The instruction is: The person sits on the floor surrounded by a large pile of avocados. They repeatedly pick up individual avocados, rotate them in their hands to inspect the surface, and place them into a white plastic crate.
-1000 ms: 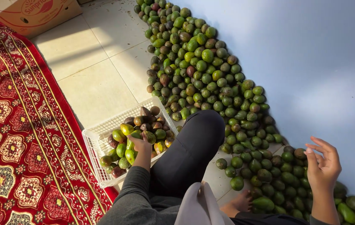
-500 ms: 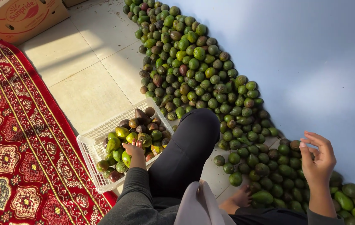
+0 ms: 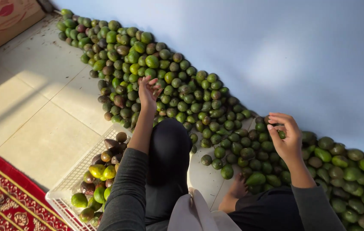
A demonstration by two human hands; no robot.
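A long pile of green and dark avocados (image 3: 199, 107) lies on the tiled floor along the pale blue wall. My left hand (image 3: 148, 91) reaches out over the pile, fingers apart, holding nothing. My right hand (image 3: 287, 137) hovers above the right part of the pile with its fingers loosely curled and nothing clearly in it. A white plastic crate (image 3: 71, 185) stands beside my left knee (image 3: 170, 147). It holds several avocados (image 3: 101, 170), some yellow-green, some dark.
A red patterned rug (image 3: 2, 203) lies at the bottom left. Cardboard boxes (image 3: 6, 17) stand at the top left. My bare foot (image 3: 234, 192) rests beside the pile, and a white cloth (image 3: 195, 214) lies in my lap. Pale floor tiles (image 3: 41, 107) spread left of the pile.
My left hand has left the crate and stretched forward over the pile. My right hand stays raised over the pile's right part, its fingers curled more.
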